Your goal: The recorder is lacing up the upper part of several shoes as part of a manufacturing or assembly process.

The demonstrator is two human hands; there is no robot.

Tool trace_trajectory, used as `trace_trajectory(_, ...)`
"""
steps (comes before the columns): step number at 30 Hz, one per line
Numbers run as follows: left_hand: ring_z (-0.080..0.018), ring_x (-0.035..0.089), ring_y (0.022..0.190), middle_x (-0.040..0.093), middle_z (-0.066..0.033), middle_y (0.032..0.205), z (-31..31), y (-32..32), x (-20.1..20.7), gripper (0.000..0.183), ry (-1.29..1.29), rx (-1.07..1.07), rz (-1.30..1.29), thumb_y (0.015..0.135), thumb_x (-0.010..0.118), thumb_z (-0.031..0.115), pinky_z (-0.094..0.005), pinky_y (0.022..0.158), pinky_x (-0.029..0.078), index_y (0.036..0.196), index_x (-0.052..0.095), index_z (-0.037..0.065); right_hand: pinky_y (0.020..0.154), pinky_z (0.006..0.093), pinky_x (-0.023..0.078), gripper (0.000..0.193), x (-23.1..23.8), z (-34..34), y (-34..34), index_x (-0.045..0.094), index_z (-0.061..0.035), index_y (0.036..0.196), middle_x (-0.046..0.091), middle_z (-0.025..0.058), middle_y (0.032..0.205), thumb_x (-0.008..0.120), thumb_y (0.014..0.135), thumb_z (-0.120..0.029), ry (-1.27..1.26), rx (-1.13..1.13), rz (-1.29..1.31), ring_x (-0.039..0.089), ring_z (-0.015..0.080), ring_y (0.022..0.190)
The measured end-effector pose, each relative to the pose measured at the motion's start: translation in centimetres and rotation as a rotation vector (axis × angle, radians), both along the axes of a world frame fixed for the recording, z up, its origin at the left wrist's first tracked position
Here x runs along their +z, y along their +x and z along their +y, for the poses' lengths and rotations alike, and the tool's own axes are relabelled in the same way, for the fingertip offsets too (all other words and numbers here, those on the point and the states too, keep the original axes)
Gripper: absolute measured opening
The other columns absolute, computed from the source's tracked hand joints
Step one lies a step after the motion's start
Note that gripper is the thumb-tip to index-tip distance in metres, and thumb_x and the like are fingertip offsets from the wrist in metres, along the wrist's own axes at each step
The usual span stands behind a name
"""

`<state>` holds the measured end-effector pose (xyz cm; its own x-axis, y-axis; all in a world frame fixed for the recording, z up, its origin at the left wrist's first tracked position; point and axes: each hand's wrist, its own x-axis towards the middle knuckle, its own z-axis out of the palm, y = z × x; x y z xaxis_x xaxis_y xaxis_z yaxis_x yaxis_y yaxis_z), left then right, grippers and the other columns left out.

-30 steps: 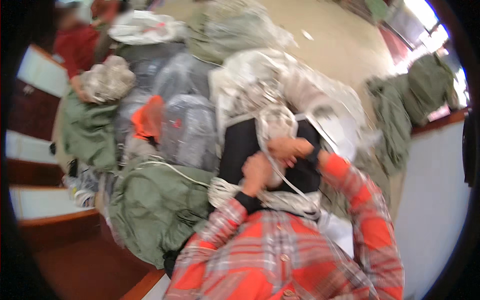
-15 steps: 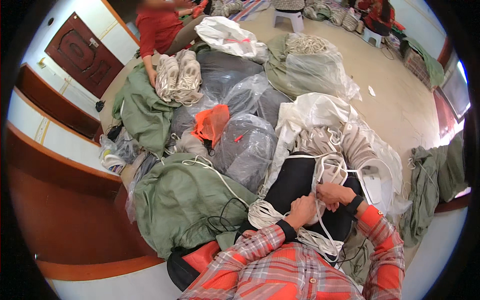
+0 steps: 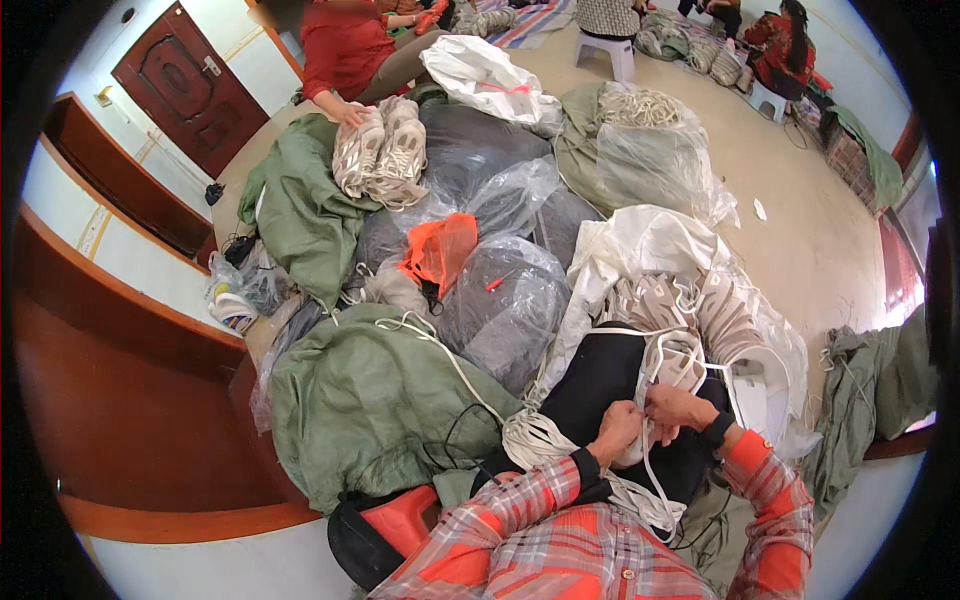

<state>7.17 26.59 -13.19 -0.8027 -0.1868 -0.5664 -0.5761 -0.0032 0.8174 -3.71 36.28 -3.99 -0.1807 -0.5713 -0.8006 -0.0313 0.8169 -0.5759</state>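
A beige sneaker rests across my black-trousered lap, its toe away from me. My left hand is closed, with the fingertips pinching a white shoelace near the shoe's opening. Right beside it, my right hand has bent fingers pressed on the same lace; part of the shoe is hidden under both hands. Loose lace ends trail down toward my shirt. A bundle of white laces lies on my lap to the left of my left hand.
Several beige sneakers fill a white sack beyond my knees. Green sacks and dark plastic-wrapped bundles lie ahead and left. A co-worker in red touches a pair of sneakers. Farther back stands a white stool.
The view has shifted slightly, so the scene sits lower and to the right. The co-worker's hand has moved onto the top of the pair of sneakers. My hands remain together at the lace.
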Motion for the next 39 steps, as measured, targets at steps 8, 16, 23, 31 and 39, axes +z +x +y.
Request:
trace_trajectory(8,-0.0111,0.049,0.043,0.056,-0.0036,0.056,-2.0,0.3,2.2,0.024,0.185,-0.134,0.054,0.089,0.044,0.016,-0.0244,0.041,0.039,0.074,0.057,0.002,0.049,0.043,0.048,0.018,-0.8,-0.3,4.6,0.053,0.0003,0.072,0.06,0.0177,0.062,0.061,0.07,-0.016,-0.093,0.347,1.164,0.063,0.0335,0.06)
trace_trajectory(16,-0.008,0.056,0.057,0.06,0.0001,0.067,-7.3,1.0,9.0,0.021,0.588,-0.331,0.164,0.091,0.051,0.022,-0.0204,0.051,0.043,0.085,0.062,0.004,0.043,0.0361,0.043,0.009,3.3,4.0,1.0,0.044,-0.0015,0.091,0.06,0.0169,0.064,0.048,0.086,-0.008,-0.475,-0.516,1.315,0.062,0.0233,0.054)
trace_trajectory(23,-0.0223,0.056,0.094,0.058,-0.0105,0.101,-16.4,4.8,19.9,0.034,0.791,0.346,0.918,0.089,0.052,0.006,-0.0353,0.09,0.043,0.123,0.051,0.003,0.081,0.0347,0.053,0.021,2.9,-0.5,4.9,0.046,0.0018,0.105,0.06,0.0201,0.099,0.053,0.089,-0.008,-0.982,-1.225,-0.141,0.063,0.026,0.092)
trace_trajectory(31,-0.0048,0.047,0.066,0.051,0.0006,0.09,-16.9,5.6,18.9,0.042,0.039,0.398,0.84,0.09,0.052,0.005,-0.0179,0.053,0.04,0.131,0.045,0.005,0.057,0.0265,0.053,0.017,3.1,3.0,6.2,0.057,-0.0009,0.083,0.059,0.0069,0.072,0.052,0.091,-0.015,-0.757,-1.3,0.006,0.062,0.0182,0.06)
trace_trajectory(39,-0.0002,0.033,0.051,0.042,0.0087,0.062,-22.8,4.1,10.5,0.034,-0.124,-0.053,0.417,0.082,0.057,0.006,-0.0182,0.045,0.024,0.115,0.059,0.006,0.073,0.0286,0.047,0.007,3.4,21.9,-2.4,0.056,0.0013,0.087,0.058,0.007,0.081,0.056,0.086,-0.006,-1.369,-1.775,0.402,0.055,0.0165,0.072)
